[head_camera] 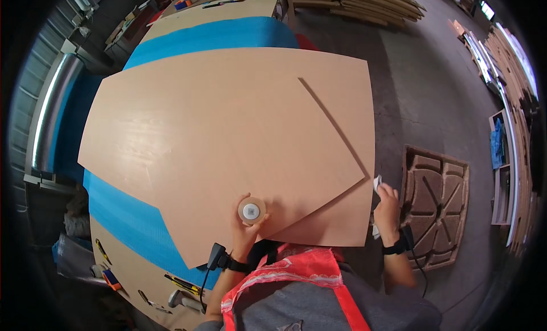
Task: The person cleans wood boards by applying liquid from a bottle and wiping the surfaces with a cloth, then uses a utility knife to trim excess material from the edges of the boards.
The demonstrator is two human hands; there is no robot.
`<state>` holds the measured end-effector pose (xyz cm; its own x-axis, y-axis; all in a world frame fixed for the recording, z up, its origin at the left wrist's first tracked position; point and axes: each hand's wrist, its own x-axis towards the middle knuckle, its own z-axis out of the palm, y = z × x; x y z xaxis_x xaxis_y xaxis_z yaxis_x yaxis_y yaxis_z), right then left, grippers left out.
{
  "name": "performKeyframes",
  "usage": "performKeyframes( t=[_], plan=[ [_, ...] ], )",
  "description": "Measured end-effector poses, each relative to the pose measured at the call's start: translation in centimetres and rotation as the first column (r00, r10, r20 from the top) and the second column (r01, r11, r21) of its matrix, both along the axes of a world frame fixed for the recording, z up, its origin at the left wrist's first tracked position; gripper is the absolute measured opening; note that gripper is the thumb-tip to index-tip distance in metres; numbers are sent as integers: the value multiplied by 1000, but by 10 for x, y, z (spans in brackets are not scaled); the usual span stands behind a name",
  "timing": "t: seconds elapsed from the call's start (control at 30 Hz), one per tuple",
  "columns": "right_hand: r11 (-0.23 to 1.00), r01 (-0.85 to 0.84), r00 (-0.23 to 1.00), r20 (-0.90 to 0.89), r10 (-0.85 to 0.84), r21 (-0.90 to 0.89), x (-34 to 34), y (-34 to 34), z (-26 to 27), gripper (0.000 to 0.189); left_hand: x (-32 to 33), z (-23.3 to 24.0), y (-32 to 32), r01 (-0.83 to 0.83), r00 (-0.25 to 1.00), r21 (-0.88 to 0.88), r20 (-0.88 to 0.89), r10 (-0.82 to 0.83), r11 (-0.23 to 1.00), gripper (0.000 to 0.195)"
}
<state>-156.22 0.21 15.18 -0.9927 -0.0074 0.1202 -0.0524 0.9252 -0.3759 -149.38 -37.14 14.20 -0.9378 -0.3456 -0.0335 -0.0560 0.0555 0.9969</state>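
My left hand [247, 228] grips a round container with a white cap [251, 211], held above the near part of a large tan sheet [205, 134]. The cap bears a printed mark. Off the right edge of the sheets, my right hand [387, 207] holds a crumpled white cloth or paper [377, 183] between its fingers. The upper sheet lies at an angle on a second tan sheet [350, 87], whose right part shows beneath it. Blue sheeting [128, 220] lies under both. Each of my wrists wears a black strap with a cable.
Yellow utility knives [183, 284], a tape roll [112, 280] and a grey-handled tool [181, 298] lie on the near left table. A brown molded pallet [436, 207] is on the floor at right. Stacked boards [359, 4] stand beyond the table. A foil-like roll [57, 113] is at left.
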Motion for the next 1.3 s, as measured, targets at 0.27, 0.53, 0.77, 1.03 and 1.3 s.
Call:
performKeyframes(
  t=[0.27,0.53,0.77,1.03,1.3],
  plan=[
    [957,-257,957,-104,271,132,-84,-65,-20,38,4,9,-2,39,998,-74,55,-34,997,79],
    [958,-283,952,-114,285,36,-137,-69,-45,25,65,14,-12,-124,985,44,124,118,991,79],
    [950,-187,977,149,153,250,-41,-33,-15,37,158,26,-37,-468,883,108,74,463,877,83],
    [943,-109,994,40,101,314,-167,-39,-115,33,226,48,-58,-722,690,75,5,724,688,81],
    [895,-179,974,-57,221,409,-105,-47,-101,42,322,58,-64,-907,421,-25,-90,903,421,65]
  ],
)
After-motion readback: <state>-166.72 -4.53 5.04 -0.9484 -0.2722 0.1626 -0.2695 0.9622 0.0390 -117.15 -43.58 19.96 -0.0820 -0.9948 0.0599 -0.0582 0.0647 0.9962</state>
